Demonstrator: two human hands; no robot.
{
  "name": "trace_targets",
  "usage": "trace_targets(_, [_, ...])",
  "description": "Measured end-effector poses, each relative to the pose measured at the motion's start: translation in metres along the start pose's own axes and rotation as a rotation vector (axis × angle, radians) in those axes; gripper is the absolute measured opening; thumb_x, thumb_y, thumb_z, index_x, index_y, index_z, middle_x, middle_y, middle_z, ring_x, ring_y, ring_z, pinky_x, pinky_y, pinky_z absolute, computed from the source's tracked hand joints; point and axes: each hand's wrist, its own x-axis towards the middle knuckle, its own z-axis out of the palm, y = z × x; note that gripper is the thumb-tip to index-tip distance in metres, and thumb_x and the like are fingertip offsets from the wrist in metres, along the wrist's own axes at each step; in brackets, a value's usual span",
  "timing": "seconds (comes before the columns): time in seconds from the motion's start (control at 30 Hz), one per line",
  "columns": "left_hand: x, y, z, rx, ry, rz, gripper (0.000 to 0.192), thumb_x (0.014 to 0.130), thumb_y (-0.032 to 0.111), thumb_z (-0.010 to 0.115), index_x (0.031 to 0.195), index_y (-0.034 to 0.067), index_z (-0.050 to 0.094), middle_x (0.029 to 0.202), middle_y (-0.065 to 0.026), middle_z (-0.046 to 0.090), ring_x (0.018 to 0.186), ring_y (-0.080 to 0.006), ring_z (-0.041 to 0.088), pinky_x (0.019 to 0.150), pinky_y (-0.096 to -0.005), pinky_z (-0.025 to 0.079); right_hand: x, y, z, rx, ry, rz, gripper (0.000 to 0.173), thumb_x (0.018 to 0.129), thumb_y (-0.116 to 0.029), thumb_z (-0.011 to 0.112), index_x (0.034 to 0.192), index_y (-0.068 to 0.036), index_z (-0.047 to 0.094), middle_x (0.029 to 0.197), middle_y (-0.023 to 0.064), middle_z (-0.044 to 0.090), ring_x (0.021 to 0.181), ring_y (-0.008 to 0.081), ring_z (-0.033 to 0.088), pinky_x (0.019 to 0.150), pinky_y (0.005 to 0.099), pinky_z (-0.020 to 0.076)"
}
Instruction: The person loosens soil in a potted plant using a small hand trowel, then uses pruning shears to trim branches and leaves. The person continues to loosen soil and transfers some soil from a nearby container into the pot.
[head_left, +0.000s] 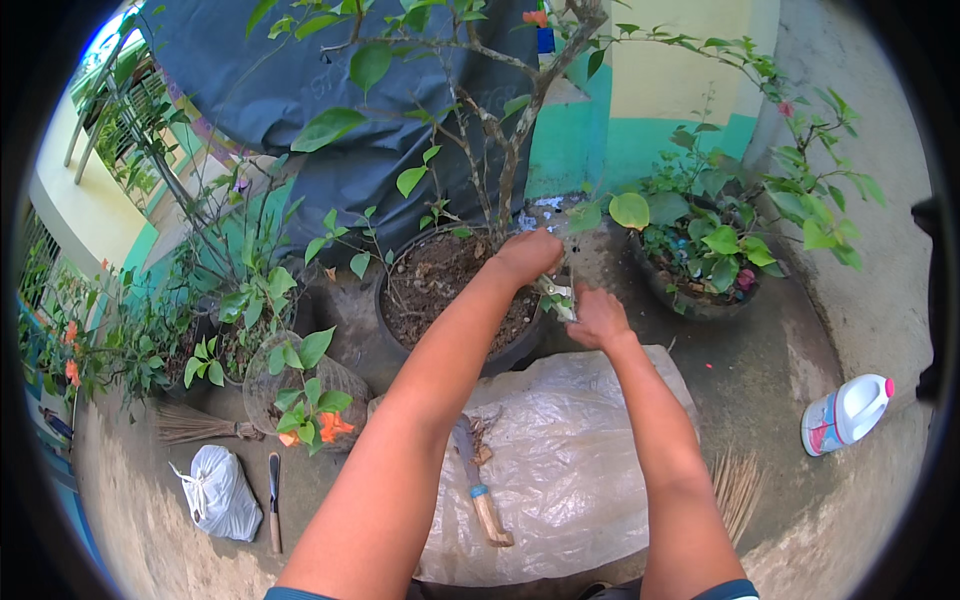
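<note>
My right hand (600, 319) is closed around a pair of light-coloured metal pruning shears (556, 288), just right of a large round pot (386, 315). Above and left of the shears is my left hand (531, 255), fingers curled near the base of a woody plant's trunk (511, 180); whatever it may hold is hidden. Small green leaves hang beside the shears. Dark soil (424, 289) fills the pot, partly covered by my left forearm. In front of the pot, a wooden-handled knife (480, 487) lies on a translucent plastic sheet (570, 450).
Another potted plant (660, 281) stands by the right wall, with a white jug (847, 416) nearer me. Stick brooms (202, 421) lie on both sides. A tied white plastic bag (221, 495) and a hand trowel (274, 502) lie at left. Dark sheeting (247, 82) hangs behind.
</note>
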Motion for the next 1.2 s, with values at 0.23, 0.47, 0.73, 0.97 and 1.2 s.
trace_targets(0.23, [-0.001,-0.008,0.005,-0.106,0.049,0.046,0.011,0.069,0.003,0.068,0.080,0.005,0.070,0.079,-0.0163,0.067,0.078,-0.0315,0.067,0.070,-0.0388,0.051,0.002,0.004,0.001,0.001,-0.045,0.010,0.042,0.070,-0.020,0.064,0.104,0.003,0.054,0.100,0.0244,0.063,0.098,0.0406,0.061,0.086,0.0457,0.0492])
trace_targets(0.47, [0.005,-0.010,0.006,-0.232,0.020,-0.017,0.012,0.065,-0.002,0.071,0.075,0.003,0.070,0.075,-0.0144,0.068,0.074,-0.0282,0.067,0.067,-0.0366,0.051,0.006,0.002,0.024,-0.030,0.072,0.035,0.047,0.070,-0.024,0.068,0.108,-0.001,0.052,0.112,0.0189,0.058,0.105,0.0340,0.058,0.090,0.0415,0.0458])
trace_targets(0.73, [0.008,-0.013,0.008,-0.183,0.007,0.077,0.015,0.063,-0.004,0.072,0.076,0.003,0.070,0.074,-0.0128,0.068,0.073,-0.0270,0.067,0.066,-0.0353,0.051,0.003,-0.004,0.025,0.044,0.082,0.077,0.039,0.070,-0.019,0.064,0.102,0.000,0.054,0.099,0.0207,0.065,0.095,0.0374,0.063,0.083,0.0446,0.0496])
trace_targets(0.97, [0.014,-0.013,0.009,-0.127,0.051,0.020,0.016,0.064,-0.004,0.066,0.076,0.006,0.071,0.075,-0.0147,0.067,0.075,-0.0286,0.067,0.068,-0.0371,0.052,0.003,-0.004,0.013,0.043,0.063,0.090,0.033,0.070,-0.017,0.063,0.098,0.001,0.057,0.097,0.0229,0.065,0.093,0.0394,0.064,0.083,0.0460,0.0507])
trace_targets(1.2, [0.019,-0.007,0.017,-0.119,0.116,-0.114,0.014,0.063,-0.003,0.061,0.072,0.004,0.068,0.078,-0.0207,0.065,0.079,-0.0359,0.066,0.069,-0.0412,0.052,-0.002,-0.002,0.009,0.112,-0.002,0.086,0.035,0.071,-0.020,0.064,0.100,0.000,0.060,0.098,0.0245,0.064,0.095,0.0430,0.061,0.084,0.0481,0.0499])
